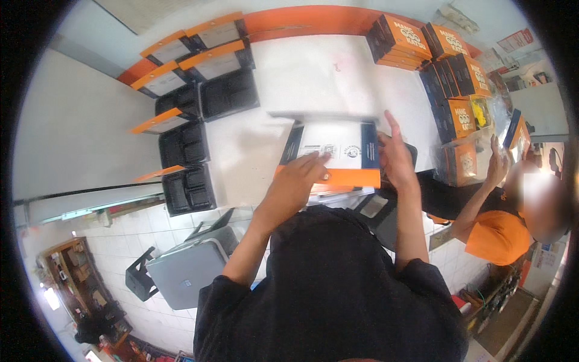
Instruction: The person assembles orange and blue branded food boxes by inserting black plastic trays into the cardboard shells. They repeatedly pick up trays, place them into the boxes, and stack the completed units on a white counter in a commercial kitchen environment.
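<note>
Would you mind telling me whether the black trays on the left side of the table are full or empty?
Empty: the black trays show only bare dark compartments, and their orange-edged lids lie apart beside them.

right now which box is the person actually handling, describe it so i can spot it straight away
Start at the white table and come to its near edge, just ahead of the person's dark shirt. There lies a flat box with a white top, dark blue side panels and an orange near edge, the left hand on its near edge and the right hand at its right side. Unlike the stacked orange cartons and open black trays, it is the only one touched.
</note>
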